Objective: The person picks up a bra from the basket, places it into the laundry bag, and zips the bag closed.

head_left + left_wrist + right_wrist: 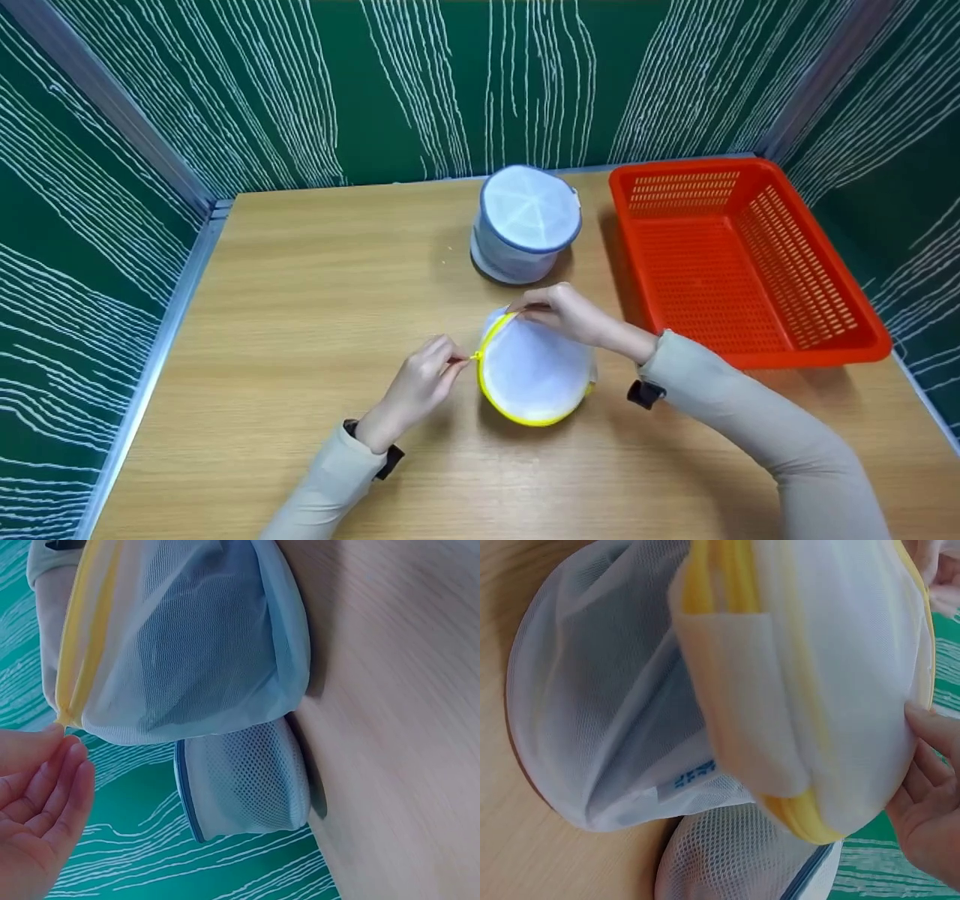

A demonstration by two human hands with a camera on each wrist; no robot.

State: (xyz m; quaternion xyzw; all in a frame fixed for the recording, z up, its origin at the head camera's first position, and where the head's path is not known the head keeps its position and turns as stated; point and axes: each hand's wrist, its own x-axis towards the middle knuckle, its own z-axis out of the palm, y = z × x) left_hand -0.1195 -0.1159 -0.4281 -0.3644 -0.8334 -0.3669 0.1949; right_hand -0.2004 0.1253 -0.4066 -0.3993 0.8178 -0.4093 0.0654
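Note:
A white mesh laundry bag with a yellow zipper round its top stands on the table. My left hand pinches the yellow zipper pull at the bag's left side. At the far rim my right hand grips the lid's edge between thumb and fingers, as the right wrist view also shows. Part of the zipper is parted near the pull, in the left wrist view. A white fabric tab covers the zipper's end, and a small label with blue print shows through the mesh.
Behind the bag stands a second mesh laundry bag with blue-grey trim, upright. A red plastic basket sits on the right of the wooden table. Green panels with white wavy lines enclose the back and sides.

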